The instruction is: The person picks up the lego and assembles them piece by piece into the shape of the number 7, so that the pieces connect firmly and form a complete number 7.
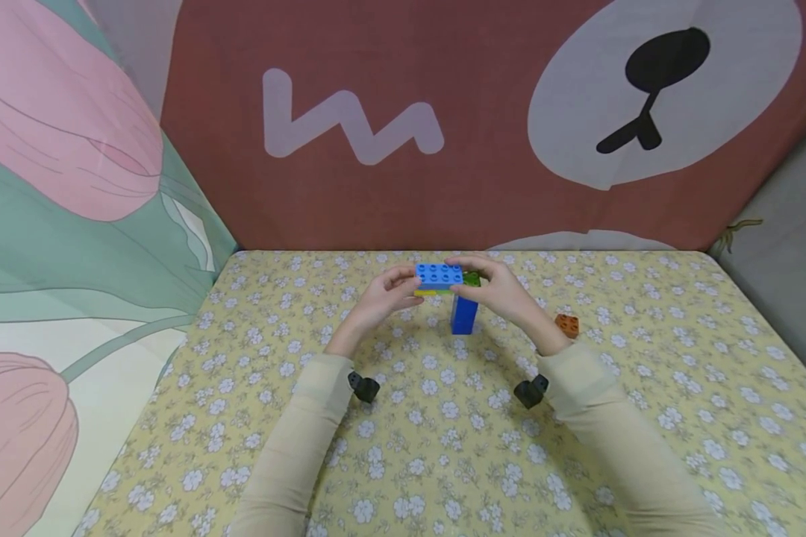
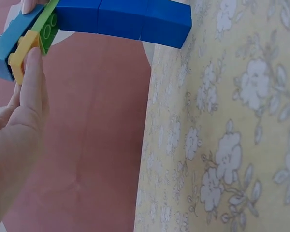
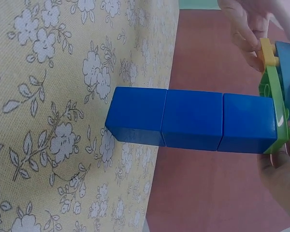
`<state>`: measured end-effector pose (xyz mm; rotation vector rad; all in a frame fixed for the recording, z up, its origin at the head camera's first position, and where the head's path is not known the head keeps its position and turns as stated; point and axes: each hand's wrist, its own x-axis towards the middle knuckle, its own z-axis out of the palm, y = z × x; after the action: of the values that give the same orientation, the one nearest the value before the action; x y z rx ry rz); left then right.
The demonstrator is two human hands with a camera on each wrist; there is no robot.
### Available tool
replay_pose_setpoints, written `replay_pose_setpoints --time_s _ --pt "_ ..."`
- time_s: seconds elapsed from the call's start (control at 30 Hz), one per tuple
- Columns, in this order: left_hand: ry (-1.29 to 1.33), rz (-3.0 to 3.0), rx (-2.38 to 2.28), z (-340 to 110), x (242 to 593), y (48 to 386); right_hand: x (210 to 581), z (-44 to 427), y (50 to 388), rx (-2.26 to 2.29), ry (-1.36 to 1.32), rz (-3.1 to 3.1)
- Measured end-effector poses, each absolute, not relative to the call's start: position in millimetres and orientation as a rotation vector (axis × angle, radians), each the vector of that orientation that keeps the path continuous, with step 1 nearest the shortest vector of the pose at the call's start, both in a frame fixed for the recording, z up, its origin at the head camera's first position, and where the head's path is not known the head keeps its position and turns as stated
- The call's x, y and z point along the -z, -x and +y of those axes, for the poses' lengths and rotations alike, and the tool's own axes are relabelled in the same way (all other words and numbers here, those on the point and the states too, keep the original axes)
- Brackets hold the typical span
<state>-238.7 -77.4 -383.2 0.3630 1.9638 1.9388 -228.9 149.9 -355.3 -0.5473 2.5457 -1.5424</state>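
Observation:
Three dark blue blocks [image 3: 193, 118] form an upright column on the table, with a green brick [image 3: 276, 104] across its top. A light blue eight-stud brick [image 1: 438, 276] lies over the green one, and a yellow brick [image 2: 25, 54] sits under its left end, beside the green. My left hand [image 1: 384, 295] pinches the left end of the light blue and yellow bricks, a finger below the yellow in the left wrist view. From the right, my right hand [image 1: 498, 289] holds the light blue and green bricks, thumb in front and fingers behind.
An orange-brown brick [image 1: 567, 325] lies on the flowered tablecloth [image 1: 443, 447], right of the column and near my right forearm. A reddish printed cloth [image 1: 376, 201] stands behind the table's back edge. Small black devices are strapped at both wrists.

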Motion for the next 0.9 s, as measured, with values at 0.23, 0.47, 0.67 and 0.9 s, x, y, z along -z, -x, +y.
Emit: replay_pose_setpoints --time_s 0.23,0.47,0.67,0.9 --pt "-0.306 1.961 -1.971 -73.7 379.0 236.2 356.2 149.6 228.6 1.526 0.534 2.544" --pt "-0.228 1.928 -2.012 -68.6 377.1 234.9 356.7 149.3 228.3 1.53 0.511 2.52" --pt "-0.146 1.9 -2.039 -65.1 374.1 235.8 358.4 149.5 227.7 1.523 0.523 2.559" --pt "-0.066 1.876 -2.042 -62.5 370.0 237.6 358.1 150.3 229.4 1.536 0.517 2.531"
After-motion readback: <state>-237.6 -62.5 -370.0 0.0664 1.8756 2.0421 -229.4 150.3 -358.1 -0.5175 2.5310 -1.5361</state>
